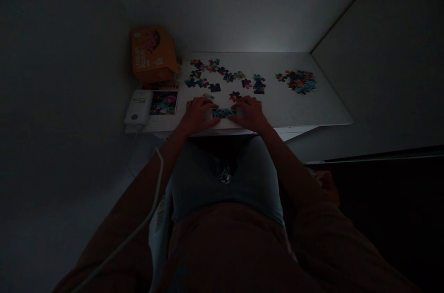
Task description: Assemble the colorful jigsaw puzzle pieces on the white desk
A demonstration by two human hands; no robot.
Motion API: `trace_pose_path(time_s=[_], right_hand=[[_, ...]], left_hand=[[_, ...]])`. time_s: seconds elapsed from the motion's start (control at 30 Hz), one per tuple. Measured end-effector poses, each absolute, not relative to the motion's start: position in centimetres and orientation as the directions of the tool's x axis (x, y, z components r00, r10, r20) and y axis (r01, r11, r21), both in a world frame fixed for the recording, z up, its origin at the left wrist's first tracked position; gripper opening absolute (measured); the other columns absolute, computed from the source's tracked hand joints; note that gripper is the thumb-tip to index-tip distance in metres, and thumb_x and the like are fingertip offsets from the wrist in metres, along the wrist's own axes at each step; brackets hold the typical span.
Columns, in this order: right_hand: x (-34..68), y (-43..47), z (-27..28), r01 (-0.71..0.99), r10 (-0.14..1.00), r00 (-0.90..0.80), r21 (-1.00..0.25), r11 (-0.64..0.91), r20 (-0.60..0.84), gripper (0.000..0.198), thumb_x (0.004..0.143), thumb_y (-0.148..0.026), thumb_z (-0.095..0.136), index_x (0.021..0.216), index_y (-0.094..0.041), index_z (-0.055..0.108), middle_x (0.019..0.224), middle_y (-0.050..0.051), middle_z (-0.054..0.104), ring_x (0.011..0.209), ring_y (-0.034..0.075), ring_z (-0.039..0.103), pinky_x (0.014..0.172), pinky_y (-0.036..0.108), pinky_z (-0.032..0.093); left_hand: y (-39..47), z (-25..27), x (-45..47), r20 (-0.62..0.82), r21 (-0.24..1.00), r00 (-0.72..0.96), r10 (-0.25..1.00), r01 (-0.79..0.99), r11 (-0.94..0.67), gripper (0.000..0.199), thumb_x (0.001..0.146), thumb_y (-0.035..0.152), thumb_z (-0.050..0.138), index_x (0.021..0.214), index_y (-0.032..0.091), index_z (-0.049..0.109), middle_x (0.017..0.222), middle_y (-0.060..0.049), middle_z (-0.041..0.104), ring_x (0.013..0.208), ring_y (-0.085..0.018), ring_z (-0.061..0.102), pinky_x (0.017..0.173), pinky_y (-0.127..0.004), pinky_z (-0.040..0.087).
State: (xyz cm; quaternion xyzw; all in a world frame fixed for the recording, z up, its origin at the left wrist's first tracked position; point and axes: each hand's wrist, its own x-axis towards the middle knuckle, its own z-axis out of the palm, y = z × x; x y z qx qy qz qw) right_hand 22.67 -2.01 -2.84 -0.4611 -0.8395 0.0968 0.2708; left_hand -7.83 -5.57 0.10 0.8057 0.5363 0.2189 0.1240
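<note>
The teal puzzle strip (224,113) lies between the two hands at the near side of the desk (305,110). The left hand (198,116) pinches its left end, thumb on the near side and fingers on the far side; the right hand (251,113) mirrors that grip at the other end. How firmly they press, and whether the strip is lifted at all, I cannot tell. The likeliest trouble is the strip buckling or coming apart, if the two grips push or twist unevenly. Were it to slide toward the person, part could tip over the desk's edge and drop.

Just beyond the strip sit a red-patterned piece (235,96), close to the right fingers, and a pale piece (208,96), close to the left; a careless knuckle could sweep either away. Farther beyond the strip, the scattered pieces (202,82) might be knocked by a long reach. To the strip's right, the heaped pieces (302,81) overlap, so pulling one could spill others.

Left of the strip lie the picture card (164,102) and a white device (139,107); a tugged cord could drag the device. The dim light makes mistaking similar dark colours easier.
</note>
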Motion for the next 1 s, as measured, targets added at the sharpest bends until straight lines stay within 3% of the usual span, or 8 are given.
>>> trace_pose_path(time_s=[0.23, 0.5, 0.7, 0.87, 1.0], right_hand=[[22.8, -1.6, -2.7, 0.694, 0.825, -0.458, -0.446, 0.565, 0.333, 0.044, 0.103, -0.059, 0.093, 0.135, -0.031, 0.083, 0.141, 0.015, 0.082, 0.143, 0.044, 0.07, 0.122, 0.062, 0.047], [22.8, -1.8, -2.7, 0.687, 0.824, -0.441, -0.456, 0.565, 0.357, 0.043, 0.103, -0.061, 0.091, 0.13, -0.031, 0.079, 0.135, 0.014, 0.084, 0.125, 0.04, 0.074, 0.119, 0.061, 0.048], [22.6, -1.9, -2.2, 0.702, 0.839, -0.435, -0.46, 0.543, 0.327, 0.043, 0.101, -0.061, 0.089, 0.128, -0.029, 0.077, 0.133, 0.015, 0.084, 0.127, 0.041, 0.074, 0.118, 0.06, 0.048], [22.6, -2.1, -2.0, 0.697, 0.833, -0.434, -0.457, 0.552, 0.344, 0.04, 0.103, -0.057, 0.087, 0.129, -0.029, 0.078, 0.136, 0.014, 0.084, 0.127, 0.04, 0.075, 0.118, 0.06, 0.048], [22.5, -2.2, -2.0, 0.706, 0.836, -0.427, -0.45, 0.547, 0.346, 0.041, 0.105, -0.057, 0.085, 0.134, -0.029, 0.079, 0.138, 0.014, 0.083, 0.122, 0.038, 0.075, 0.118, 0.059, 0.048]], left_hand=[[-5.6, 0.1, -7.8, 0.216, 0.423, 0.353, 0.91, 0.807, -0.413, 0.061, 0.099, 0.056, 0.084, 0.154, 0.032, 0.081, 0.166, -0.015, 0.072, 0.159, -0.044, 0.058, 0.135, -0.067, 0.041], [-5.5, -0.1, -7.6, 0.245, 0.43, 0.289, 0.926, 0.823, -0.371, 0.053, 0.096, 0.061, 0.089, 0.14, 0.033, 0.079, 0.162, -0.015, 0.073, 0.157, -0.044, 0.058, 0.134, -0.068, 0.042], [-6.0, 0.6, -7.2, 0.236, 0.391, 0.22, 0.946, 0.87, -0.3, 0.07, 0.088, 0.072, 0.097, 0.132, 0.023, 0.073, 0.159, -0.023, 0.068, 0.154, -0.048, 0.058, 0.135, -0.067, 0.04], [-6.2, 0.9, -7.3, 0.215, 0.388, 0.276, 0.937, 0.856, -0.342, 0.082, 0.088, 0.061, 0.097, 0.155, 0.022, 0.07, 0.168, -0.023, 0.065, 0.159, -0.048, 0.056, 0.136, -0.067, 0.041], [-6.2, 0.8, -7.6, 0.199, 0.384, 0.356, 0.913, 0.829, -0.407, 0.062, 0.093, 0.045, 0.089, 0.152, 0.033, 0.078, 0.17, -0.015, 0.066, 0.161, -0.045, 0.055, 0.137, -0.068, 0.039]])
